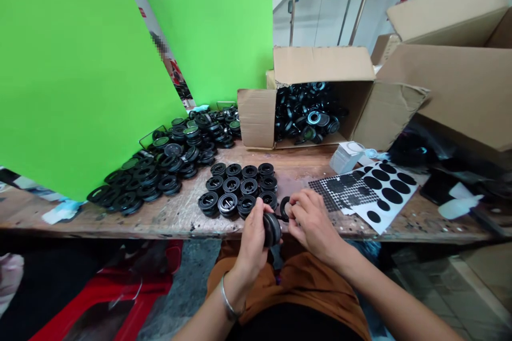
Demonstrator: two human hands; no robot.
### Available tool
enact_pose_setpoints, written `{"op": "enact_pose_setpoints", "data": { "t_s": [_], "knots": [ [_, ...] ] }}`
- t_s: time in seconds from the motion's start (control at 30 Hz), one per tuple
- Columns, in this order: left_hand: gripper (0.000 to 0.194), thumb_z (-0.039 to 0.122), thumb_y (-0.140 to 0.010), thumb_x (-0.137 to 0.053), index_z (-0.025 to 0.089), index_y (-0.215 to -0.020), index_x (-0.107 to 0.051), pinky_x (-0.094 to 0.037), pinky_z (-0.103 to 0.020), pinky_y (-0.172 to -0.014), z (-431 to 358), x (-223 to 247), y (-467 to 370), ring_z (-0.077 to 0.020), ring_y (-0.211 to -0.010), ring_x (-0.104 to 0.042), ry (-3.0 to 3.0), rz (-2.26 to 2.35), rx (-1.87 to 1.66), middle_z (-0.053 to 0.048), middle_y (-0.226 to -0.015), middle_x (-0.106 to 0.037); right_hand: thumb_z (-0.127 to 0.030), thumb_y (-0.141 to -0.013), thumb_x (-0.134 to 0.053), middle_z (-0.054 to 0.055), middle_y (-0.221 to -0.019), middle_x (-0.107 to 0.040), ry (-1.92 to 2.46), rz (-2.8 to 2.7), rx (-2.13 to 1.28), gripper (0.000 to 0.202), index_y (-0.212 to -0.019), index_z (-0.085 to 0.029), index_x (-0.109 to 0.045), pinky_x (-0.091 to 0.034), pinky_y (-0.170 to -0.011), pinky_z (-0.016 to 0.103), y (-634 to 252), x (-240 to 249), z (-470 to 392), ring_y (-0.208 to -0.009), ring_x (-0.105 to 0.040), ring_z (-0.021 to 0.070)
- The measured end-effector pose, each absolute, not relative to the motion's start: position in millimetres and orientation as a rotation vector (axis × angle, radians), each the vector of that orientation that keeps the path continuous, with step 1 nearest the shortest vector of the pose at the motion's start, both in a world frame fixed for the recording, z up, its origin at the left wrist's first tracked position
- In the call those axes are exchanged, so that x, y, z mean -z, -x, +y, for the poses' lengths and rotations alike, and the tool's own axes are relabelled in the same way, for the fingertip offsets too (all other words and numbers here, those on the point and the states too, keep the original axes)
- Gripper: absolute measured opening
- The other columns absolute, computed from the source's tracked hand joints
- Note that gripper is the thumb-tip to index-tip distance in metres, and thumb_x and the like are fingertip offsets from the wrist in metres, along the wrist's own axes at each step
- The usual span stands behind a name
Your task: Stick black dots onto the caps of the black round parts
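My left hand, with a metal bangle at the wrist, is closed around a black round headphone ear cup just over the table's front edge. To its right, my right hand pinches a thin black ring between thumb and fingers. Ring and ear cup are close together; whether they touch I cannot tell. Just beyond my hands, round black ear cups stand in neat rows, their open faces up. My left hand hides part of the nearest row.
Stacked black ear cups spread over the table's left side before green boards. An open carton full of black parts lies behind. At right are sheets of black round stickers, white cards and a white bottle.
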State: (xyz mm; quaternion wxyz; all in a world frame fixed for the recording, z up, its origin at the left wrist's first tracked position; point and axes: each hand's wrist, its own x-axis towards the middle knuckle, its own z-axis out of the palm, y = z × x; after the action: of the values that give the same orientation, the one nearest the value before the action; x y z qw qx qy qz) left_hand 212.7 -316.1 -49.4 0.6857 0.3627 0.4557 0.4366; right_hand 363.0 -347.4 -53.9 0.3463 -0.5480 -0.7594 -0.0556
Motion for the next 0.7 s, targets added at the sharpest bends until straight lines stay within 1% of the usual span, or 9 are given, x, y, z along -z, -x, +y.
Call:
{"op": "enact_pose_setpoints", "data": {
  "t_s": [0.13,0.23,0.4,0.5,0.57,0.63,0.7],
  "knots": [
    [0.053,0.073,-0.075,-0.057,0.020,-0.081,-0.054,-0.042,-0.020,-0.037,-323,52,-214,-0.0109,-0.045,-0.049,-0.767,1.068,-0.994,0.005,-0.056,-0.050,-0.005,-0.079,-0.052,0.010,-0.103,-0.061,1.374,-1.935,0.211,0.015,-0.082,-0.019,-0.058,-0.041,-0.090,0.046,-360,59,-353,-0.106,-0.050,0.0285],
    [0.058,0.077,-0.070,-0.058,0.020,-0.080,-0.052,-0.038,-0.019,-0.035,-323,57,-216,-0.0111,-0.046,-0.050,-0.704,1.092,-1.013,0.003,-0.061,-0.054,-0.005,-0.080,-0.049,0.011,-0.105,-0.062,1.276,-1.872,0.372,0.020,-0.087,-0.019,-0.060,-0.041,-0.091,0.048,-358,69,-352,-0.107,-0.053,0.0292],
    [0.063,0.080,-0.063,-0.061,0.021,-0.081,-0.053,-0.037,-0.020,-0.034,-318,53,-218,-0.0114,-0.041,-0.047,-0.668,1.082,-1.055,0.005,-0.054,-0.049,-0.006,-0.080,-0.052,0.012,-0.108,-0.068,1.055,-1.847,0.644,0.025,-0.098,-0.018,-0.064,-0.043,-0.090,0.047,-361,82,-351,-0.107,-0.058,0.0299],
    [0.061,0.079,-0.063,-0.063,0.021,-0.081,-0.053,-0.038,-0.021,-0.035,-322,44,-220,-0.0119,-0.044,-0.050,-0.661,1.101,-1.045,0.005,-0.058,-0.050,-0.004,-0.081,-0.051,0.011,-0.107,-0.071,1.057,-1.862,0.661,0.029,-0.102,-0.017,-0.065,-0.043,-0.090,0.047,-364,83,-358,-0.107,-0.059,0.0288],
    [0.060,0.077,-0.064,-0.064,0.021,-0.081,-0.053,-0.040,-0.022,-0.036,-325,41,-221,-0.0122,-0.046,-0.051,-0.662,1.118,-1.018,0.005,-0.060,-0.051,-0.005,-0.082,-0.051,0.011,-0.106,-0.071,1.091,-1.858,0.641,0.027,-0.101,-0.017,-0.066,-0.043,-0.091,0.047,-365,84,-363,-0.108,-0.059,0.0288],
    [0.058,0.076,-0.066,-0.064,0.021,-0.082,-0.052,-0.041,-0.022,-0.037,-327,41,-222,-0.0126,-0.048,-0.051,-0.665,1.126,-1.006,0.004,-0.061,-0.051,-0.007,-0.084,-0.051,0.012,-0.110,-0.070,1.137,-1.865,0.628,0.025,-0.101,-0.017,-0.066,-0.041,-0.094,0.049,-364,85,-367,-0.111,-0.058,0.0303],
    [0.055,0.074,-0.069,-0.063,0.021,-0.082,-0.051,-0.042,-0.023,-0.039,-328,45,-222,-0.0130,-0.049,-0.051,-0.679,1.123,-1.024,0.005,-0.061,-0.051,-0.009,-0.086,-0.048,0.014,-0.116,-0.069,1.174,-1.891,0.644,0.028,-0.106,-0.015,-0.066,-0.039,-0.095,0.052,-361,88,-370,-0.115,-0.056,0.0325]
  ]
}}
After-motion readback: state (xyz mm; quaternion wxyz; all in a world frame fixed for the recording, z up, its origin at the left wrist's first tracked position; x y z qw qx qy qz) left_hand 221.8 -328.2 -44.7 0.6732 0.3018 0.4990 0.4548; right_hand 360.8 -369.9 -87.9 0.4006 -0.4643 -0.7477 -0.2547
